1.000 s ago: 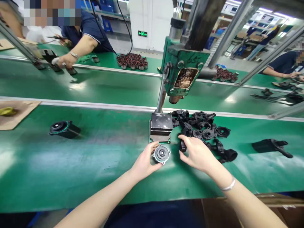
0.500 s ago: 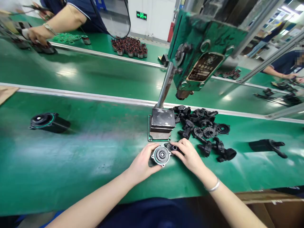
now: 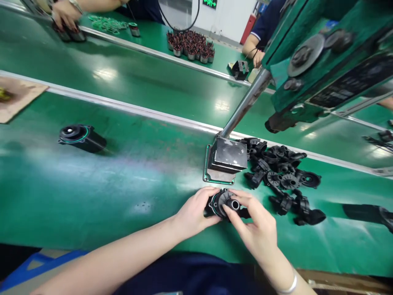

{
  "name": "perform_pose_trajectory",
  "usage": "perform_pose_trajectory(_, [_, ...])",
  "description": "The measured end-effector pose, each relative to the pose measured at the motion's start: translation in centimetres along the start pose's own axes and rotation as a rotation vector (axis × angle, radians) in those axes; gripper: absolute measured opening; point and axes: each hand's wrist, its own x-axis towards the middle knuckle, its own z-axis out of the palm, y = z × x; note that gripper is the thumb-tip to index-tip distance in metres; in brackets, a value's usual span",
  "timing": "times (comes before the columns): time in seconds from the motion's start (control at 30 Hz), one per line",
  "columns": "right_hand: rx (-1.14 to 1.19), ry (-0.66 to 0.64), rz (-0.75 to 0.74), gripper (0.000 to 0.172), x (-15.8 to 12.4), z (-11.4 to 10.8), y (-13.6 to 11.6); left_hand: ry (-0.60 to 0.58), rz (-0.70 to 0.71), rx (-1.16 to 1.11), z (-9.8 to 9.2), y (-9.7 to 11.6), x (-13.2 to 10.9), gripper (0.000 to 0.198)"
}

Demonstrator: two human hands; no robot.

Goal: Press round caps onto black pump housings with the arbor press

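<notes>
My left hand is closed around a black pump body with a teal sealing ring, near the front of the green bench. Against its open face sits a black plastic pump cover with a round spout pointing up toward me. My right hand grips that cover, thumb and fingers on either side of the spout. Whether the cover is fully seated on the body I cannot tell. Just behind both hands stands a metal block on a base plate of the press.
The green press head overhangs at upper right on a steel post. Loose black covers lie right of the block. Another pump body lies at left, a black part at far right. Co-workers' hands are across the bench.
My right hand has brought the cover over onto the pump body's face, hiding its round inside. The camera view has shifted and tilted.
</notes>
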Motion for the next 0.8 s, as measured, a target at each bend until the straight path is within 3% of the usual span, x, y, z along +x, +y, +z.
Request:
perform_pose_trajectory(0.1, [-0.01, -0.02, -0.031, 0.024, -0.14, 1.05, 0.0, 0.014, 0.01, -0.002, 0.11, -0.14, -0.05, 0.064])
perform_pose_trajectory(0.3, [-0.001, -0.093, -0.047, 0.027, 0.06, 0.83, 0.34, 0.032, 0.037, -0.01, 0.04, -0.09, 0.1, 0.064])
perform_pose_trajectory(0.8, [0.023, -0.085, -0.009, 0.026, -0.29, 1.08, 0.13, -0.005, 0.017, -0.024, 0.01, -0.13, -0.02, 0.066])
